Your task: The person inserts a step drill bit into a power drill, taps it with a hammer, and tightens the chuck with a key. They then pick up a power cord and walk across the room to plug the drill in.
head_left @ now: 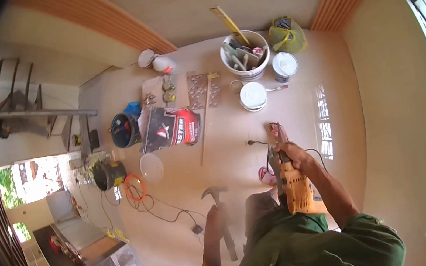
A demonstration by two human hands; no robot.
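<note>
My left hand (214, 217) is closed round the handle of a claw hammer (229, 239), whose head points away from me. My right hand (294, 155) grips the front end of an orange power drill (297, 189), near its chuck, with the body resting close to my green shirt. The drill's bit points forward over my sandalled feet. A black cord with a plug (251, 142) lies on the floor just left of the drill's tip. Part of my left fingers is blurred.
A white bucket of tools (249, 76), a lidded white pail (253, 94) and a yellow-green bag (287, 35) stand ahead. Left are a black-and-red sack (168, 127), a dark bucket (109, 175), an orange ring (135, 188) and a cable with a black box (197, 229).
</note>
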